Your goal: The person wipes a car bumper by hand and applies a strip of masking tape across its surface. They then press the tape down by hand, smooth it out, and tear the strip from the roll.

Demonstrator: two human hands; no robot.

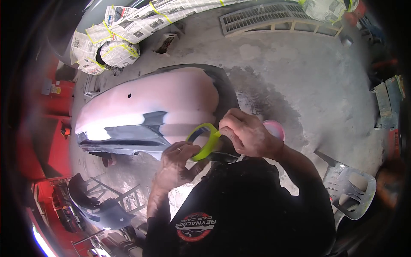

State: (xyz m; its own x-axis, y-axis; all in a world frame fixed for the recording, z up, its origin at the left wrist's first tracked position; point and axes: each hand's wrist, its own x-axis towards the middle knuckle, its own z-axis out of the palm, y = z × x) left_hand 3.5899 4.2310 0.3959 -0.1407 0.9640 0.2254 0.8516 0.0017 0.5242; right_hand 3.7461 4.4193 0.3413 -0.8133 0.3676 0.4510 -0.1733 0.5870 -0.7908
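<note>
A roll of yellow-green masking tape (208,148) is held up in front of my chest. My left hand (179,162) grips the roll at its lower left side, thumb below and fingers at the ring. With its fingers pinched, my right hand (249,133) holds the tape at the upper right of the roll, where a short end seems to come off. Just beyond both hands lies a car body panel (184,92), pinkish over most of its face, with dark grey edges and a dark patch low on it.
Newspaper-masked car parts (141,23) run along the top left. A slatted ramp (278,19) lies on the concrete floor (329,81). At right is a grey plastic chair (351,188), and a pink bucket (274,128) stands behind my right wrist. Red cabinets (51,145) line the left.
</note>
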